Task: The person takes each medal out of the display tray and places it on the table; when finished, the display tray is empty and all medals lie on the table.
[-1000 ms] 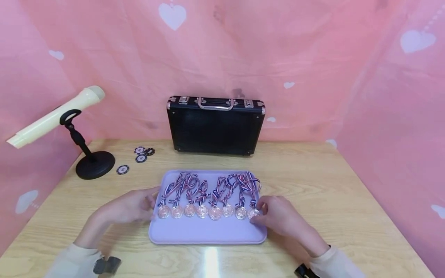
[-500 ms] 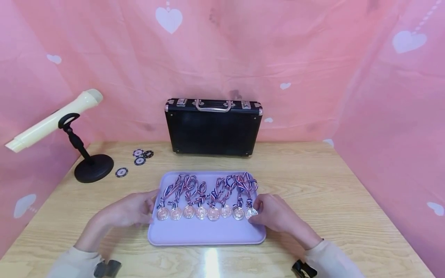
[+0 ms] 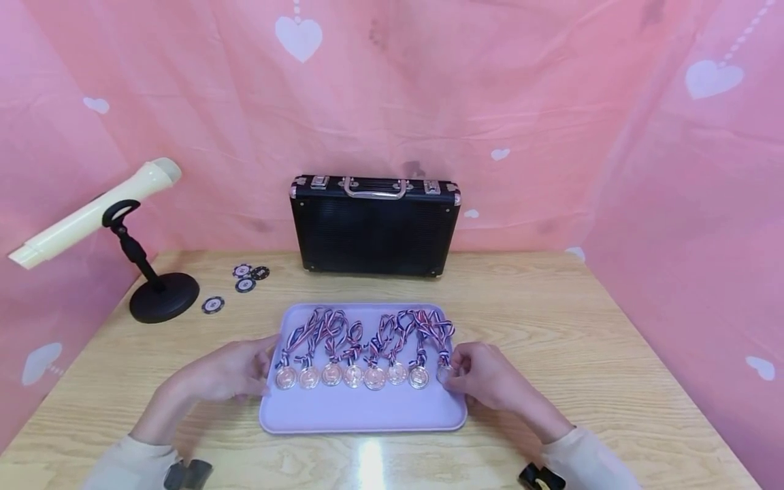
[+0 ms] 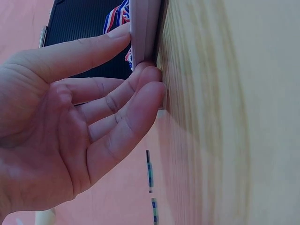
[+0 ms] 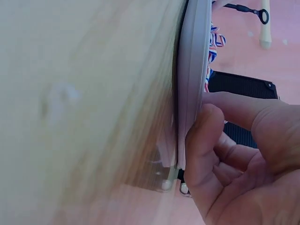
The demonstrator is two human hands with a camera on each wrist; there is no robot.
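Observation:
A lilac tray point(image 3: 364, 412) lies flat on the wooden table, bearing a row of round medals point(image 3: 374, 378) whose striped red, white and blue ribbons point(image 3: 331, 330) point to the back. My left hand point(image 3: 229, 371) grips the tray's left side, its thumb on the rim and its fingertips point(image 4: 151, 93) low against the edge. At the opposite side my right hand point(image 3: 490, 376) pinches the rim between thumb and curled index finger point(image 5: 206, 131). The right thumb partly covers the rightmost medal point(image 3: 444, 373).
Behind the tray a black briefcase point(image 3: 375, 235) stands upright against the pink heart-print cloth point(image 3: 520, 88). A cream microphone point(image 3: 98, 211) sits on a black stand point(image 3: 164, 298) at the left. Several poker chips point(image 3: 245, 284) lie between stand and briefcase.
The rightmost medal has shifted slightly right, away from its neighbour, along with my right thumb. My left hand keeps its place at the tray's left edge; the head view has tilted slightly.

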